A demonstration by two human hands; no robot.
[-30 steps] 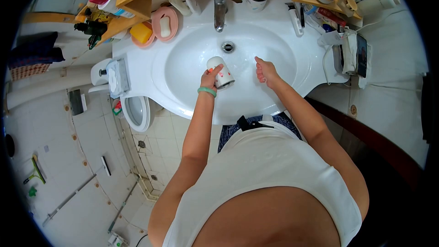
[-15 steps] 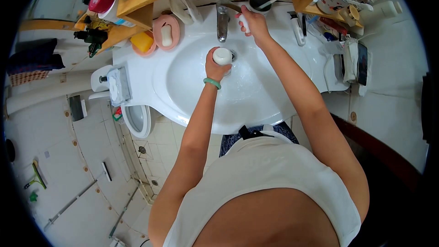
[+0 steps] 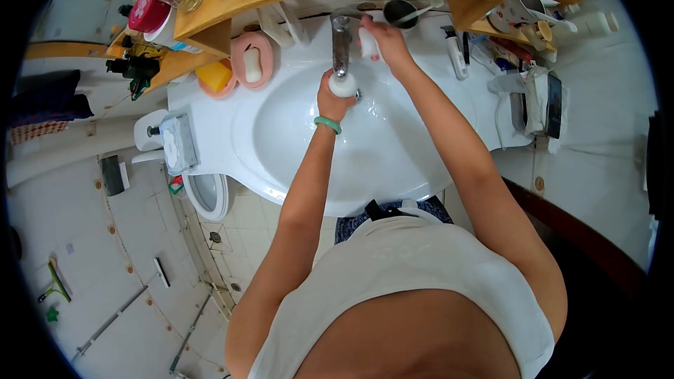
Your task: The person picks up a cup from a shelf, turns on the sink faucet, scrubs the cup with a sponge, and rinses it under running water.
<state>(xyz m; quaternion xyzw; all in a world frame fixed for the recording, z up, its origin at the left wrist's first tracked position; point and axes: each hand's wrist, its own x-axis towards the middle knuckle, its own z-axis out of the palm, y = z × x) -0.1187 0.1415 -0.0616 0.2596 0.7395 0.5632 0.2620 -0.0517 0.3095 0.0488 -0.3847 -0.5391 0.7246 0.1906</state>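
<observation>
1 white cup [image 3: 342, 87] fills my left grip [image 3: 333, 100] below the tap [image 3: 340, 49], near the back edge of the sink [image 3: 298, 83]; wetness could make it slip. My right grip [image 3: 390, 45] holds something white [image 3: 368, 44].

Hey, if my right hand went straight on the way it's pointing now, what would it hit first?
Probably the tap, just ahead of your right hand; depth is unclear, so they may already be touching.
</observation>
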